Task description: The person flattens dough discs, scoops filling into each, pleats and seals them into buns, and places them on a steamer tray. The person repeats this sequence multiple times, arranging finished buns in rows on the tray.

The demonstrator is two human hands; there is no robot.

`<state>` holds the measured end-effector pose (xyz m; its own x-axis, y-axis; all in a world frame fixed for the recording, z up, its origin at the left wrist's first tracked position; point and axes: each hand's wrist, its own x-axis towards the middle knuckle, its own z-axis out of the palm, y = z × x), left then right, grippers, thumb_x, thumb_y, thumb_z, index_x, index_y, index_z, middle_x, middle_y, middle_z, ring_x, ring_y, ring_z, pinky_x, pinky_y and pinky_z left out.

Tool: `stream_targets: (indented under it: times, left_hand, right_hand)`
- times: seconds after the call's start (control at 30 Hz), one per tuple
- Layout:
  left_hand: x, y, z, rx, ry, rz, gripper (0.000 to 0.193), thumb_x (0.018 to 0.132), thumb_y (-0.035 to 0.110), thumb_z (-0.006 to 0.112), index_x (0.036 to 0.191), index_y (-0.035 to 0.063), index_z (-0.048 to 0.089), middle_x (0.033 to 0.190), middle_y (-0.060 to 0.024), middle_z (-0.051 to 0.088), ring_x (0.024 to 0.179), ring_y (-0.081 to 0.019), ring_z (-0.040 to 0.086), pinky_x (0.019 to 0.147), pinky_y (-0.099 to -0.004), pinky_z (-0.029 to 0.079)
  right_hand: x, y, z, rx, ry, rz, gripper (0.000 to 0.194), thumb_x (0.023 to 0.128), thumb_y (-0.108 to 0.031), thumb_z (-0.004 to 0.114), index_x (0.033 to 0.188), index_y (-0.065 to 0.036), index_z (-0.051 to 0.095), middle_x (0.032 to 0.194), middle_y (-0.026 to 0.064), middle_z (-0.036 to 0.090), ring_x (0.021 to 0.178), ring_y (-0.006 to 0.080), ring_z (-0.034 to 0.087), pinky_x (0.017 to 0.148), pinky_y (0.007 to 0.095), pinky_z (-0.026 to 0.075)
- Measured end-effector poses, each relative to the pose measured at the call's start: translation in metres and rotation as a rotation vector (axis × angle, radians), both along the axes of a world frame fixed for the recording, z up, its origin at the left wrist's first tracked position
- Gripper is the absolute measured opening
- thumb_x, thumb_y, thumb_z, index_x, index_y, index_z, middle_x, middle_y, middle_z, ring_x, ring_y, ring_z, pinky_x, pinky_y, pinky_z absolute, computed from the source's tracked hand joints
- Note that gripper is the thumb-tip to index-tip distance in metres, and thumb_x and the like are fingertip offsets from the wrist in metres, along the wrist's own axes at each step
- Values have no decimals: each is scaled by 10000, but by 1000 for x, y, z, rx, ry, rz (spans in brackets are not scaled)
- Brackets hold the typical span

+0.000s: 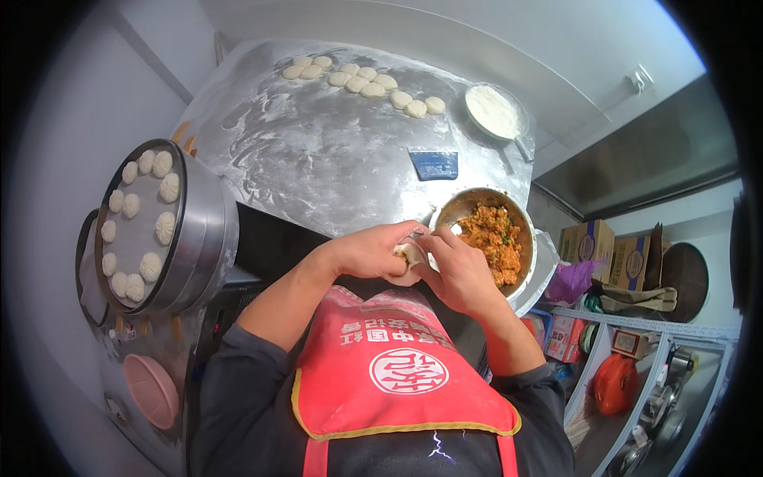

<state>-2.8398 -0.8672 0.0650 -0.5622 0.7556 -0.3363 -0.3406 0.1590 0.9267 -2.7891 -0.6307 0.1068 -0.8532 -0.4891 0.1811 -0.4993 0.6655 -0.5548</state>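
Observation:
A round dough wrapper [411,273] with some orange filling inside is held up in front of the apron, partly hidden by fingers. My left hand [366,253] cups it from the left, its fingers curled at the wrapper's opening. From the other side, my right hand [458,268] pinches the wrapper's edge with thumb and fingers. Just beyond my right hand stands a steel bowl [527,238] of orange minced filling [493,235] with green bits. A small white object [456,229] shows at the bowl's near left, too covered to identify.
Flattened dough discs [372,89] lie along the far side of the floured metal table [322,155]. A blue dough scraper [434,164] and a pan of flour [493,111] are at the right. Pleated buns [166,228] sit in a steamer [205,238] at left; shelves [650,334] stand right.

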Motion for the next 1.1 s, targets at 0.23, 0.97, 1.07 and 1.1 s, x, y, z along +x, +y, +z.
stream_targets:
  times: [0.23,0.97,1.07,1.1]
  left_hand:
    - [11,-79,-28,618,-729,357,459,1053,145,592,1476,-31,581,1439,-168,687,1287,-259,700,1093,-421,574]
    - [64,-279,5,513,-350,962,729,1165,680,336,1269,60,706,1155,-83,757,1062,-202,750,953,-388,620]
    - [65,-300,5,478,-278,968,775,1141,739,324,1212,75,717,1104,-67,750,1012,-174,748,906,-356,627]
    - [66,-306,6,462,-279,993,777,1141,741,322,1210,75,716,1090,-63,748,1004,-172,747,898,-354,629]
  right_hand:
    - [-15,-77,16,-62,47,76,125,962,-184,759,1035,-85,737,904,91,662,871,350,716,700,496,570]
    - [-60,-321,44,18,128,434,161,909,-190,801,1019,-84,750,931,83,679,872,324,714,710,463,586]
    - [-70,-344,45,-7,147,552,179,904,-186,808,1034,-82,743,943,88,681,879,328,714,709,467,583]
    - [-73,-351,46,-29,137,572,185,902,-182,810,1039,-80,741,947,90,681,881,329,714,709,469,582]
